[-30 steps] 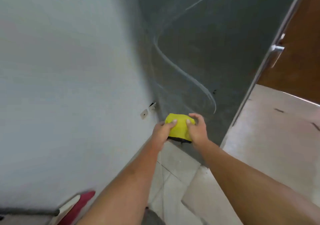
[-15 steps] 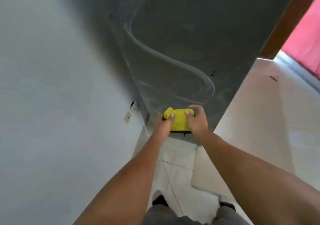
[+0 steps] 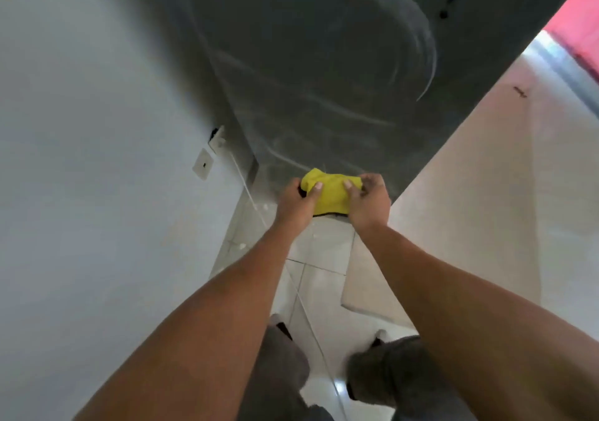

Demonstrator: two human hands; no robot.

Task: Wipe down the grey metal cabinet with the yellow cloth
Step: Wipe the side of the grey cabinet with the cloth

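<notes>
Lower now than half a second back, both hands and the cloth have slid down the cabinet side to its foot. The head has tipped down with them, so the bent knees (image 3: 282, 365) fill more of the bottom of the view and the pale curved streaks (image 3: 428, 61) sit higher up.

Past the knees, the left hand (image 3: 296, 202) and right hand (image 3: 368, 205) each grip one end of the bunched yellow cloth (image 3: 330, 193), thumbs on its near face and fingers curled round its edges. The cloth is pressed on the bottom edge of the grey cabinet (image 3: 324, 64), just above the tiled floor (image 3: 321, 249). Whether it already touches the tiles I cannot quite tell.

That is the first risk. One more push down would likely drag the cloth onto the floor, where it would pick up grit and smear it back over the metal. A white cord (image 3: 246, 190) runs down the wall (image 3: 81, 129) just beside the left hand, and a sideways sweep could snag it. Farther up, the streaks suggest each pass leaves a film. With the cloth wadded this small, strips of the panel may be missed unless it is opened out.
</notes>
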